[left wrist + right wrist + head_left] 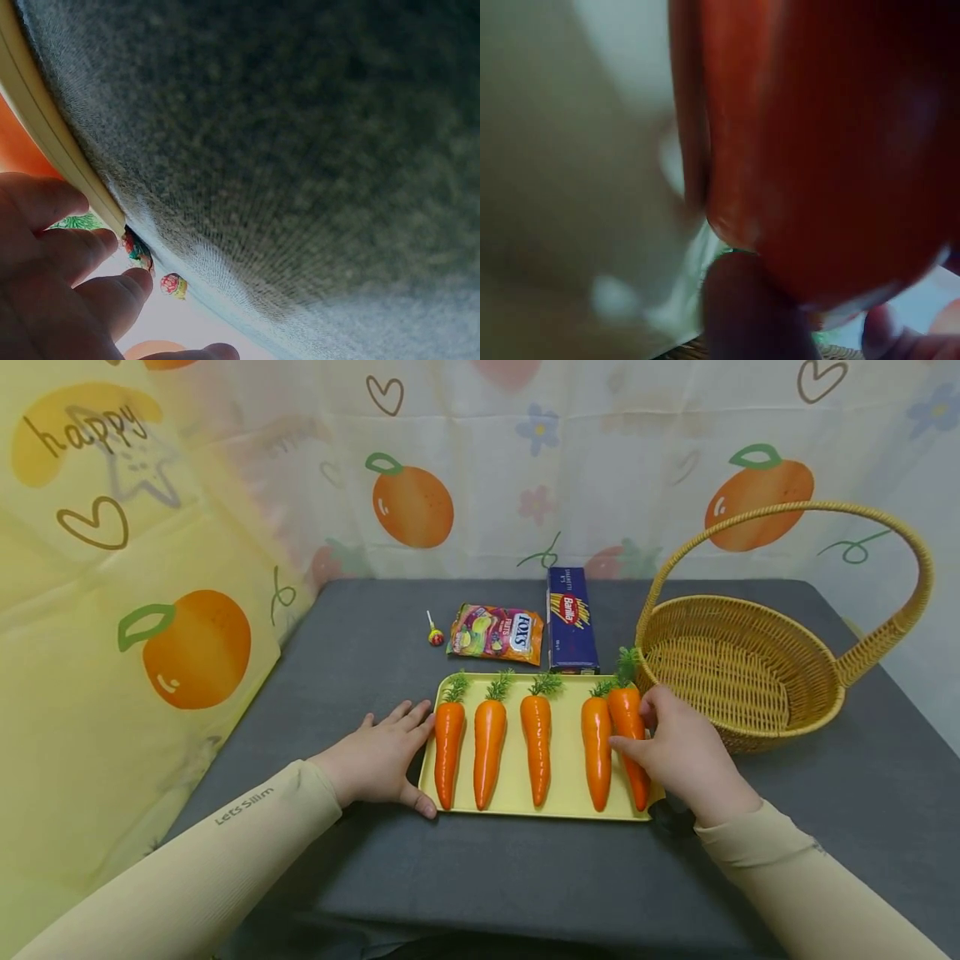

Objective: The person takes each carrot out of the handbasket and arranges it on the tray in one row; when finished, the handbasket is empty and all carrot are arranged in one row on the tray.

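Several orange carrots with green leafy tops lie on a pale yellow tray (pixel 513 777) in the head view. My right hand (pixel 686 752) grips the rightmost carrot (pixel 627 714), thumb on its left side and fingers on its right. That carrot (pixel 832 150) fills much of the right wrist view. Close on its left lies another carrot (pixel 597 752). At the tray's left edge, my left hand (pixel 378 756) rests with fingers spread, beside the leftmost carrot (pixel 448 752). The tray's rim (pixel 56 135) runs past those fingers in the left wrist view.
A wicker basket (pixel 813 718) with a tall handle stands right of the tray. Behind the tray lie a blue Barilla spaghetti box (pixel 572 622), a Fox's candy bag (pixel 495 633) and a lollipop (pixel 435 633). Printed cloth (pixel 465 435) hangs behind the grey table (pixel 525 877).
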`<action>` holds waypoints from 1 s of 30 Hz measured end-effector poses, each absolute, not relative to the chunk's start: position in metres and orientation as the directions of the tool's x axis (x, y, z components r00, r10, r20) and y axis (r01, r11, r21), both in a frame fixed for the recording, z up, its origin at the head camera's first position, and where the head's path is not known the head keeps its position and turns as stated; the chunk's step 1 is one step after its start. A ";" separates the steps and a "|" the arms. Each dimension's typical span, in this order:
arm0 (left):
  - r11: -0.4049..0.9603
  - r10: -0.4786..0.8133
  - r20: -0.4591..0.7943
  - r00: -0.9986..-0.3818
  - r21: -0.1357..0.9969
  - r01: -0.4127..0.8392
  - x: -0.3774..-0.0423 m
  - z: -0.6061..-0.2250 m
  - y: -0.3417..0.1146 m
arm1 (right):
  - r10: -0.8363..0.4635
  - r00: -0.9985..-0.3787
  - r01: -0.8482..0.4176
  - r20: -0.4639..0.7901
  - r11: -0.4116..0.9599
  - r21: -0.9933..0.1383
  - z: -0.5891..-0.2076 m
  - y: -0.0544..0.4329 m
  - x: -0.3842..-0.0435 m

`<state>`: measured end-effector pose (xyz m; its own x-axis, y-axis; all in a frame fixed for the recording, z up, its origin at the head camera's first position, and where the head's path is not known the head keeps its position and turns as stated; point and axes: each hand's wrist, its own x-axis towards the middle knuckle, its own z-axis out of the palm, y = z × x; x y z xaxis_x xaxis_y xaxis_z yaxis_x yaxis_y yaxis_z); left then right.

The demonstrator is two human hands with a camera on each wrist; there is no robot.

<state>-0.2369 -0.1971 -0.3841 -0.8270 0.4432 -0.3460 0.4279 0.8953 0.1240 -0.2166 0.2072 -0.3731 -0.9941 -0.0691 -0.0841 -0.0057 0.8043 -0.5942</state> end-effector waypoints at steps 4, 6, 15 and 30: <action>0.894 0.446 -0.344 -0.827 0.127 0.429 -0.237 -0.383 -0.197 | -0.089 -0.994 -0.039 -0.069 0.845 -0.533 -0.375 0.202 -0.219; 0.895 0.444 -0.347 -0.826 0.128 0.427 -0.237 -0.383 -0.197 | -0.103 -0.991 -0.049 -0.081 0.864 -0.501 -0.376 0.201 -0.221; 0.894 0.447 -0.347 -0.824 0.136 0.427 -0.238 -0.384 -0.194 | -0.142 -0.979 -0.057 -0.148 0.880 -0.472 -0.378 0.210 -0.221; 0.894 0.448 -0.347 -0.824 0.165 0.417 -0.241 -0.388 -0.203 | -0.459 -0.811 0.338 -0.363 0.139 -0.931 -0.361 0.243 -0.234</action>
<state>-0.2410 -0.2026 -0.3883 -0.8237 0.4481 -0.3474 0.4165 0.8940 0.1654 -0.2338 0.2427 -0.3606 -0.8110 -0.4590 -0.3627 0.3378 0.1386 -0.9309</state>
